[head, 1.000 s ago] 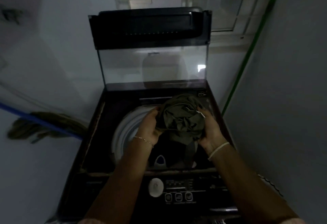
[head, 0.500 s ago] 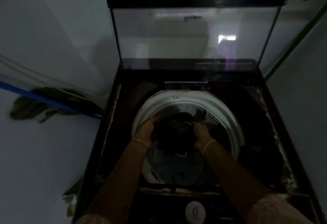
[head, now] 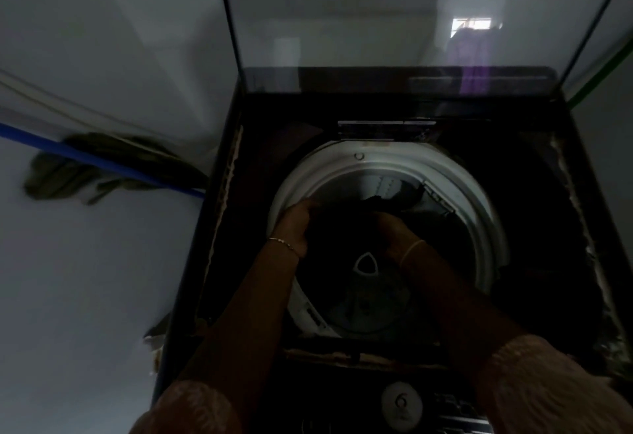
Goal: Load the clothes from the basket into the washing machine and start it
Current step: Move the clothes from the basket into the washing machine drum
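The left hand (head: pixel 294 224) and right hand (head: pixel 397 231) grip a dark garment (head: pixel 346 228) inside the drum (head: pixel 394 168) of the washing machine (head: pixel 534 228). The glass lid (head: pixel 376 22) stands raised, far side.

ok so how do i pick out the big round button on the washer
Find the top-loading washing machine with its glass lid standing open. Along its near edge, below the white drum ring, runs a dark control panel. The round button sits there: a pale disc, far bigger and lighter than the small dark keys to its right.
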